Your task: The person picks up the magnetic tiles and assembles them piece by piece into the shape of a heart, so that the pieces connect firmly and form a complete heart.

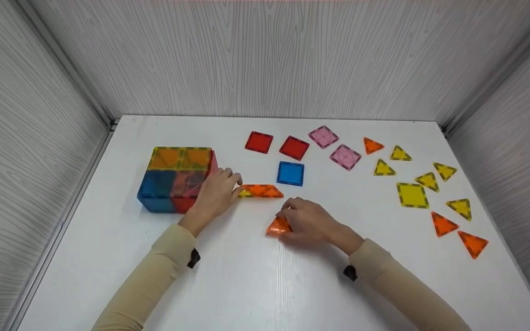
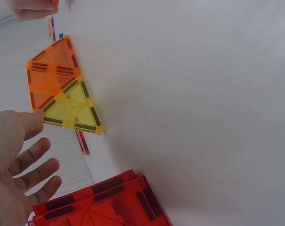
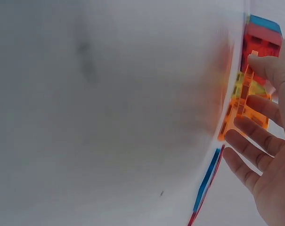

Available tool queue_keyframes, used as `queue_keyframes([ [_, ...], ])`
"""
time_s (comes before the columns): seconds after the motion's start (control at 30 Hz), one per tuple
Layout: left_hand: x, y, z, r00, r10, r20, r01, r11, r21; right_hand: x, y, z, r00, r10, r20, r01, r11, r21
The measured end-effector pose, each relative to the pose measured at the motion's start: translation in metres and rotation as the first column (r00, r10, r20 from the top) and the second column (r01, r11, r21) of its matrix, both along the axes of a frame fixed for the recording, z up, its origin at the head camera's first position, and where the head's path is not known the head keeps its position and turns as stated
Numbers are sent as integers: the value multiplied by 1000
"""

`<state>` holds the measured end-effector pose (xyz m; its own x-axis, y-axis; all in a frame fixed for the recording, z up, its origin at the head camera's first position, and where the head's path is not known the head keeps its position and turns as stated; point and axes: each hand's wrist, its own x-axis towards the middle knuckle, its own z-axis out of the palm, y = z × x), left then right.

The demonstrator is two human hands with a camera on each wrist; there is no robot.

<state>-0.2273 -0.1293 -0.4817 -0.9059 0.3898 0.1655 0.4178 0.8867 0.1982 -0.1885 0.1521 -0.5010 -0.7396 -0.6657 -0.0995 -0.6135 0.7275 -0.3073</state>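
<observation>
My left hand (image 1: 219, 193) pinches the top of a standing row of magnetic tiles at its left end. Its thumb presses the corner of a yellow triangle tile (image 2: 76, 110); orange triangle tiles (image 2: 50, 68) continue the row edge to edge. My right hand (image 1: 311, 223) holds a separate orange triangle tile (image 1: 278, 227) between thumb and fingers, nearer to me than the row. Just left of my left hand stands a box of tiles (image 1: 159, 204), blue and red in front with yellow-edged orange squares on top. My left hand hides part of its right side.
Behind the row lie a blue square (image 1: 290, 174), two red squares (image 1: 259, 142) and two pink squares (image 1: 345, 156). Several yellow triangles (image 1: 384, 168), a yellow square (image 1: 412, 195) and a few orange triangles (image 1: 473, 244) are spread at the right. Panels (image 1: 265, 59) enclose the table.
</observation>
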Motion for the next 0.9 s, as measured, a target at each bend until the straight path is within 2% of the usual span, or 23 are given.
queue_keyframes([
  [0.27, 0, -1, -2, 998, -21, -52, 21, 1000, -1, -2, -22, -3, 996, 84, -8, -84, 996, 26],
  [0.43, 1, 1, -1, 999, -11, -33, 11, 1000, -9, -1, -25, -7, 994, 107, -29, -106, 994, 27],
  [0.67, 1, 1, -1, 1000, 0, -17, -1, 1000, -20, 0, -26, -7, 995, 101, -11, -100, 994, 37],
  [0.9, 2, 1, -1, 999, 7, -35, -7, 1000, -2, 0, -12, -5, 998, 65, 6, -64, 997, -36],
])
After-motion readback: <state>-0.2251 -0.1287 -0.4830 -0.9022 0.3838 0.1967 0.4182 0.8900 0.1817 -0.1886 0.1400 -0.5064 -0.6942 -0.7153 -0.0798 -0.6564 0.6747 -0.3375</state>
